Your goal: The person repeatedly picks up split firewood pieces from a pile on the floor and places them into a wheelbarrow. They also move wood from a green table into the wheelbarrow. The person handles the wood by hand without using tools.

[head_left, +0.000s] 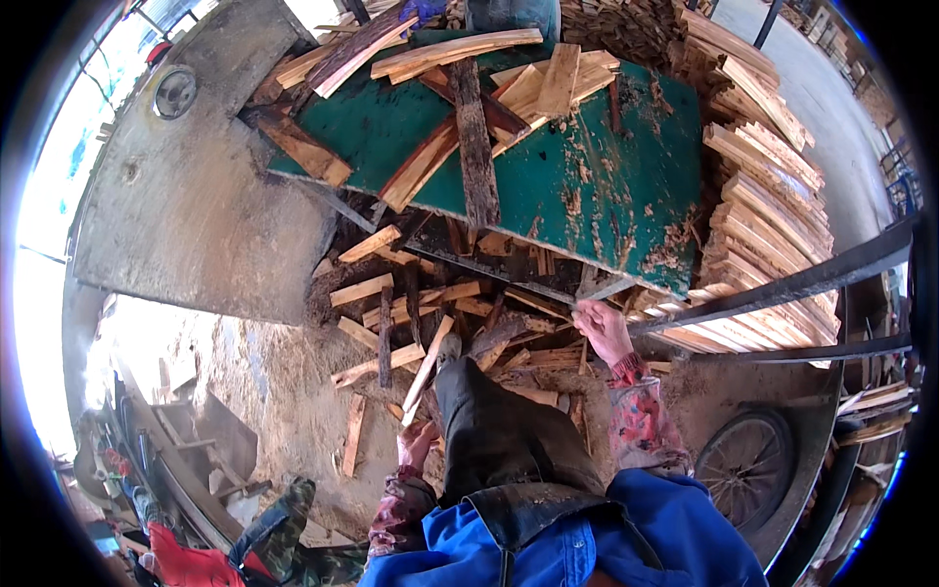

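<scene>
My left hand [415, 442] grips the near end of a long pale wood strip [427, 370] that slants up over the scrap pile beside my dark trouser leg. My right hand [603, 331] reaches forward and closes on a thin wood piece [593, 287] at the near edge of the green table [587, 186]. Several offcuts and bark slabs [476, 147] lie across the green table. More short wood scraps [411, 303] litter the ground below it.
A tall stack of cut boards [763, 215] stands at the right. A grey concrete slab [186, 196] lies at the left. A dark metal bar [782, 289] crosses at the right, a wheel [748, 465] sits lower right, and another person's camouflage sleeve [279, 533] shows bottom left.
</scene>
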`<state>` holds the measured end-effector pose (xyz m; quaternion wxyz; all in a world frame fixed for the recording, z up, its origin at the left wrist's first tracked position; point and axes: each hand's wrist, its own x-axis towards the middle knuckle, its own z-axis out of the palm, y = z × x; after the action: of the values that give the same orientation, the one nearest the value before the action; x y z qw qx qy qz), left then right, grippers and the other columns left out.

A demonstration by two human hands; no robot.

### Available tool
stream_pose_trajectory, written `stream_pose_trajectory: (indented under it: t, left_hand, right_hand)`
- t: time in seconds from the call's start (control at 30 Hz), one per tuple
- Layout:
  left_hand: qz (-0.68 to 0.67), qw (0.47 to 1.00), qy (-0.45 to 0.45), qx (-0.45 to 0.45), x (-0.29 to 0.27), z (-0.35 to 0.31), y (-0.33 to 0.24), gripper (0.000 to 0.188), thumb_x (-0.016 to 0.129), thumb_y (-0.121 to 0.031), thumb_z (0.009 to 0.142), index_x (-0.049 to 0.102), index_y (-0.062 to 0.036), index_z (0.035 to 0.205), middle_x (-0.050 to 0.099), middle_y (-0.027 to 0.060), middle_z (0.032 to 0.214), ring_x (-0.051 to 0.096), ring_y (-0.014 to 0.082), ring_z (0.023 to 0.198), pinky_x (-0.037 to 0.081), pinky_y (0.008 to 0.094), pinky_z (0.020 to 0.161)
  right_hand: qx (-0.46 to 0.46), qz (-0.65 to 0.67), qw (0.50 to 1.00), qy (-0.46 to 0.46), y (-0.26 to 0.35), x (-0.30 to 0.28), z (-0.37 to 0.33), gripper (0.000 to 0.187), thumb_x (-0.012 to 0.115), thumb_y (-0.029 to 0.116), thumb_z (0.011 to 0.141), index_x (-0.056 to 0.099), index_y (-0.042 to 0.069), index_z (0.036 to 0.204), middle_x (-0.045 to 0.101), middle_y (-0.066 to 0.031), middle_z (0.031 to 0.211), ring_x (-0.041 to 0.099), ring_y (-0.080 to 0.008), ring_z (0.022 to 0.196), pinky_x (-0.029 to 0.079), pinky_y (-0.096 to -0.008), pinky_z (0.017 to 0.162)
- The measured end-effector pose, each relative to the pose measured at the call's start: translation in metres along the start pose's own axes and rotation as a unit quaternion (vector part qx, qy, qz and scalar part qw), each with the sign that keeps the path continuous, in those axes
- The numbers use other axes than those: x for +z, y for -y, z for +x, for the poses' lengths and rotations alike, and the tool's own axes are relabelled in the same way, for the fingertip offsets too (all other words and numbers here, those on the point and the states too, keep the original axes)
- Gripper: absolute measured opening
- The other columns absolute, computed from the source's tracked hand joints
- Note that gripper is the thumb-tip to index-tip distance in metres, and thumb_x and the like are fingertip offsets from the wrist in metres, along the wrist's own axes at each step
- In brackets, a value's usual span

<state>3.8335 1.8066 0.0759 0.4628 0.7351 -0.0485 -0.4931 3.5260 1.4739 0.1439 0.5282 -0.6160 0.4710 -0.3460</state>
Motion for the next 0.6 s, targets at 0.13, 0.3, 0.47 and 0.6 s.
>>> stream_pose_trajectory:
  t: [0.13,0.3,0.47,0.6]
  left_hand:
    - [-0.067,0.992,0.081,0.076,-0.008,0.090,-0.018,0.018,0.065,-0.010,0.089,0.061,0.0023,0.101,0.067,0.0074,0.084,0.064,0.0146,0.074,0.053,0.0261,0.064]
    - [-0.086,0.981,0.139,0.101,-0.010,0.156,-0.070,0.019,0.065,-0.007,0.088,0.060,0.0016,0.104,0.067,0.0058,0.088,0.064,0.0132,0.075,0.053,0.0258,0.067]
    - [-0.021,0.985,0.169,0.038,-0.031,0.188,-0.108,0.019,0.065,-0.014,0.089,0.060,-0.0005,0.103,0.065,0.0078,0.089,0.064,0.0175,0.077,0.055,0.0306,0.069]
    - [-0.072,0.973,0.216,0.032,-0.078,0.230,-0.094,0.025,0.065,-0.013,0.089,0.058,0.0034,0.107,0.066,0.0102,0.090,0.065,0.0175,0.076,0.055,0.0298,0.067]
  right_hand:
    - [-0.085,-0.071,0.993,-0.045,0.036,0.056,0.083,0.026,0.070,0.011,0.085,0.060,-0.002,0.106,0.059,-0.0017,0.077,0.050,-0.0044,0.064,0.044,-0.0201,0.057]
    - [-0.074,-0.193,0.975,-0.085,0.075,0.120,0.183,0.049,0.074,0.022,0.081,0.056,-0.004,0.119,0.063,-0.0119,0.090,0.061,-0.0156,0.071,0.051,-0.0283,0.066]
    - [-0.035,-0.264,0.957,-0.119,0.074,0.173,0.247,0.079,0.076,0.039,0.076,0.043,-0.006,0.132,0.064,-0.0221,0.110,0.066,-0.0321,0.095,0.051,-0.0379,0.084]
    - [-0.071,-0.232,0.959,-0.149,0.085,0.201,0.278,0.076,0.077,0.033,0.073,0.042,-0.003,0.130,0.066,-0.0234,0.097,0.066,-0.0347,0.090,0.054,-0.0368,0.077]
